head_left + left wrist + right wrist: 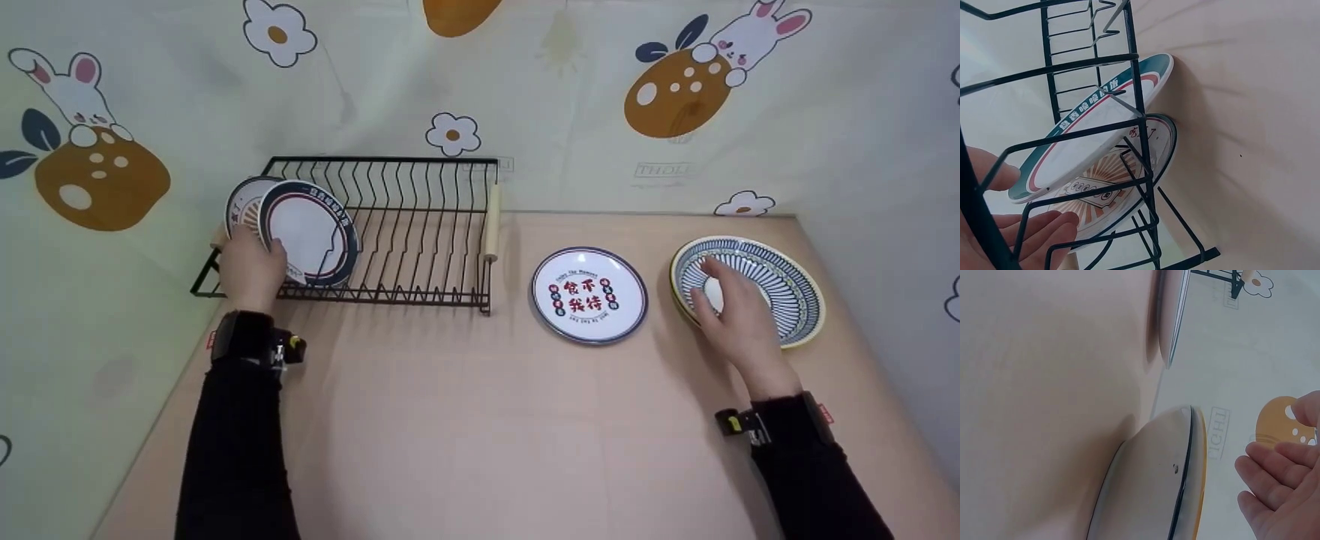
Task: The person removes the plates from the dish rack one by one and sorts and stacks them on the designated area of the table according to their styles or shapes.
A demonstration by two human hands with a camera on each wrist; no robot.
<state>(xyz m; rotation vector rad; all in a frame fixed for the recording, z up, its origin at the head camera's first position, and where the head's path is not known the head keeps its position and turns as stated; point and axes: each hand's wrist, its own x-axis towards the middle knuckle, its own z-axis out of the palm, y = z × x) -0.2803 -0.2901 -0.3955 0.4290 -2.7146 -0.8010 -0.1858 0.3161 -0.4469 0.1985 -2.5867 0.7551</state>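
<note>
A black wire dish rack (420, 217) stands at the back left with two round plates upright in its left end. The front plate (311, 229) has a dark rim, and a second plate (241, 201) stands behind it. My left hand (255, 259) is at the front plate's lower left rim. In the left wrist view its fingers (1039, 230) lie straight beside both plates (1100, 135). My right hand (712, 289) hovers open over a blue-striped bowl (780, 281), whose rim (1185, 467) sits on a yellow-edged dish.
A white plate with red characters (589, 295) lies flat on the tan table (450, 420) between rack and bowl. The rack has a wooden handle (492, 223) on its right side. Patterned walls close in behind and on both sides.
</note>
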